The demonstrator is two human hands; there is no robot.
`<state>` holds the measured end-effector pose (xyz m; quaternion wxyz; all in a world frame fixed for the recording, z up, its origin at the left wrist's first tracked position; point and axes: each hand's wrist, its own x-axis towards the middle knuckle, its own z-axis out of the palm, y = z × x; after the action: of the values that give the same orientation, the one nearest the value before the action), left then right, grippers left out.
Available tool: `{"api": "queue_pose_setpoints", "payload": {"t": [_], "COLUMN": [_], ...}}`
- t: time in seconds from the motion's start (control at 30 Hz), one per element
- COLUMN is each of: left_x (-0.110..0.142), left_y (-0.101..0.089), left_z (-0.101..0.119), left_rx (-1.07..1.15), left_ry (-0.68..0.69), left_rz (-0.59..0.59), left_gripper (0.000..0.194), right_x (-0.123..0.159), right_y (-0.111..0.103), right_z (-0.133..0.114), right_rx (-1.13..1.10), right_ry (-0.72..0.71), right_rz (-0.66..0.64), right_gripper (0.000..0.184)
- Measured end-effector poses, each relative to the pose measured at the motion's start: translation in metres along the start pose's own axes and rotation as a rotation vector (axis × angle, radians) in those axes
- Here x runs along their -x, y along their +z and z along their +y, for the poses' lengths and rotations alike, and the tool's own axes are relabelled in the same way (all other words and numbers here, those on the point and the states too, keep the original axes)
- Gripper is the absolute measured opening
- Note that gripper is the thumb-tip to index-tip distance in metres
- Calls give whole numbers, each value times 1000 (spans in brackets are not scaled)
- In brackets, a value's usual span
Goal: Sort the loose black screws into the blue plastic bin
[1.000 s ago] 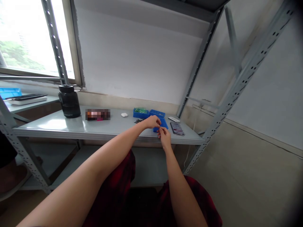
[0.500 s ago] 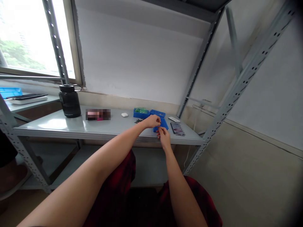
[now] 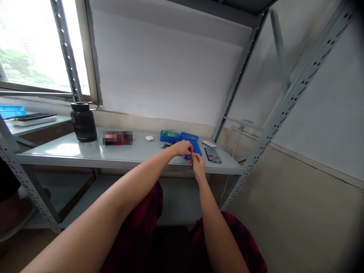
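Observation:
Both my hands meet over a blue tray (image 3: pixel 196 149) near the front edge of the shelf. My left hand (image 3: pixel 184 148) bends down from the left with thumb and fingers pinched together. Just below and to the right, my right hand (image 3: pixel 197 162) is pinched too, its fingertips touching or almost touching those of the left. Whatever sits between the fingertips is too small to make out. A pile of small dark pieces (image 3: pixel 167 145) lies left of my left hand. Behind stand a blue bin (image 3: pixel 170 139) with green contents and another blue bin (image 3: pixel 189 137) with small bits inside.
To the right lie a phone (image 3: pixel 212 155) and a white flat object (image 3: pixel 209 143). Leftward are a small white case (image 3: pixel 149 138), a blurred-out item (image 3: pixel 117 138) and a dark bottle (image 3: pixel 83 122). Metal rack posts (image 3: pixel 240 72) frame the shelf; another person's leg and foot (image 3: pixel 14 212) show at far left.
Half a second ago the fingertips were slightly apart with a tiny dark piece at the left ones; now they have come back together. The things on the shelf have stayed put.

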<state>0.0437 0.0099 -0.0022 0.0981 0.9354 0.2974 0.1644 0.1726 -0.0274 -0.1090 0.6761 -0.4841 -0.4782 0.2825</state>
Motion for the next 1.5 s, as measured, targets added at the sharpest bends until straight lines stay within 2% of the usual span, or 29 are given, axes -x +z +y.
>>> {"api": "queue_pose_setpoints", "payload": {"t": [0.37,0.6,0.87,1.07,1.2,1.37,1.5], "left_x": [-1,-1,-1,-4,-7,-4,-1], "left_y": [3,2,2,3,5,2,1], "left_z": [-9,-11,-9,-6,-7,-6,-4], "left_rx": [-2,4,10,125,218,170,123], "left_ry": [-24,-11,0,40,6,40,18], "left_rz": [15,15,44,74,75,26,70], "left_gripper": [22,22,21,25,27,21,23], "right_x": [-3,-4,-3,-3,-3,-3,-4], "right_y": [-6,-6,-5,-2,-1,-1,-1], "right_z": [4,5,5,5,4,4,5], "right_rx": [-24,-50,-43,-99,-206,-224,-160], "right_ry": [1,13,29,46,88,117,112], "right_rz": [51,72,57,-3,-21,-43,-5], "right_gripper": [44,38,36,40,42,40,37]}}
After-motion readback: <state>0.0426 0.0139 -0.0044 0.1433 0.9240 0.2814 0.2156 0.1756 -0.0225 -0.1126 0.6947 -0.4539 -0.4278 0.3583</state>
